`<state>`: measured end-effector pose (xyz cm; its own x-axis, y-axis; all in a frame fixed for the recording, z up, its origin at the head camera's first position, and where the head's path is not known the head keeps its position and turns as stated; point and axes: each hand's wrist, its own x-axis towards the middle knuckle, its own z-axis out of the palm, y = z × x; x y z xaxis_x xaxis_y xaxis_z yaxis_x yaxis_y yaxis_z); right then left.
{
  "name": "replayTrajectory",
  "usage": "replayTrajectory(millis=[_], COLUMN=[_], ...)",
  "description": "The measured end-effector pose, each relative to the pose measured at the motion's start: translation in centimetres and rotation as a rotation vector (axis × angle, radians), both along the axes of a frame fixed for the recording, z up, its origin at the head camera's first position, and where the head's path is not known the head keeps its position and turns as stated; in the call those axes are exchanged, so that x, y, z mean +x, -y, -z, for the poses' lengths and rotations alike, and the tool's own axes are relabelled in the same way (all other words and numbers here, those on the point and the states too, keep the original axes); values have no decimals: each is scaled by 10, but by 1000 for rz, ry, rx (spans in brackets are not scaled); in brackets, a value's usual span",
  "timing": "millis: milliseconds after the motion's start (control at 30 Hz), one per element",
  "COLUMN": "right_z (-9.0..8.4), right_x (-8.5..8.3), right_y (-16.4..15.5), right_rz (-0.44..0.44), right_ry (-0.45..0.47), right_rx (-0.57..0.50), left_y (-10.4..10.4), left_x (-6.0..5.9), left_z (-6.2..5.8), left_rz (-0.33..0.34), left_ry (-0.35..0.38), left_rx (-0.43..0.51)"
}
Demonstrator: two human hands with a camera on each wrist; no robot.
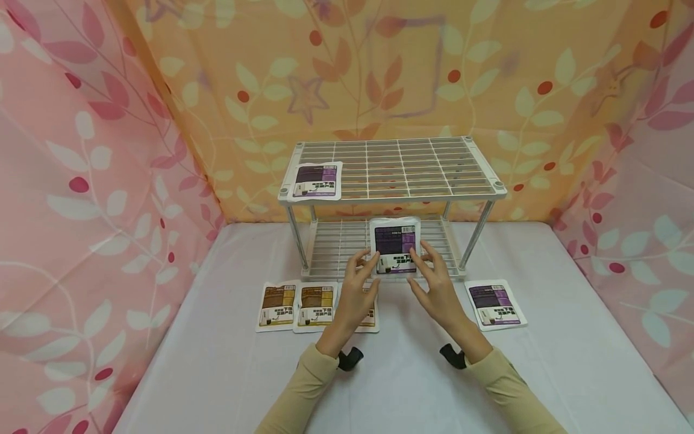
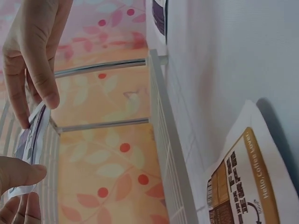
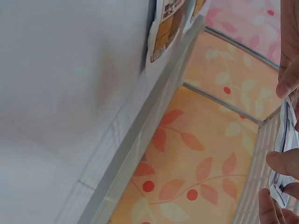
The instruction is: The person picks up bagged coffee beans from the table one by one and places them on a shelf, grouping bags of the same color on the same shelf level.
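I'm pinching one purple packet (image 1: pixel 394 241) by its edges, with my left hand (image 1: pixel 355 298) at nine o'clock and my right hand (image 1: pixel 438 289) at three. My fingers are closing only as far as the thin packet lets them. It's hanging in the air, in front of the wire rack (image 1: pixel 476 234). Since I'm holding just the edges, it could be slipping if I pinch too softly, or bending if I squeeze inward. If one hand lets go first, it could be tipping down on that side.

At twelve o'clock the top shelf (image 1: pixel 412 199) is sticking out its front bar, so going forward too low could be bumping the packet. At ten o'clock a second purple packet (image 1: pixel 317 181) is lying on the front corner up there, and a knock could be sliding it off. At eight, three brown packets (image 1: pixel 315 306) are lying on the table, and a low left hand could be messing up their row. At four, a third purple packet (image 1: pixel 495 304) is lying near my right wrist, where my sleeve could be brushing it.
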<state>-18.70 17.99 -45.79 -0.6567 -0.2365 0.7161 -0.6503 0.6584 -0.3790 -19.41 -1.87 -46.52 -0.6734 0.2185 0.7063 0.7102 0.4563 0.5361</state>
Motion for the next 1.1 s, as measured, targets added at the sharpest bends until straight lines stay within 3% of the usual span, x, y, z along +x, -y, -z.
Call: replayTrajectory(millis=[533, 900, 1100], right_z=[-24, -39, -49], right_x=[3, -2, -3], right_y=[3, 4, 4], right_rz=[-4, -45, -52], right_ry=[-54, -153, -134], right_rx=[-30, -61, -51], left_y=[-2, 1, 2], left_x=[5, -1, -5], left_z=[-24, -40, -49], left_rz=[8, -11, -35], left_ry=[-114, -224, -282], left_rx=[33, 11, -8])
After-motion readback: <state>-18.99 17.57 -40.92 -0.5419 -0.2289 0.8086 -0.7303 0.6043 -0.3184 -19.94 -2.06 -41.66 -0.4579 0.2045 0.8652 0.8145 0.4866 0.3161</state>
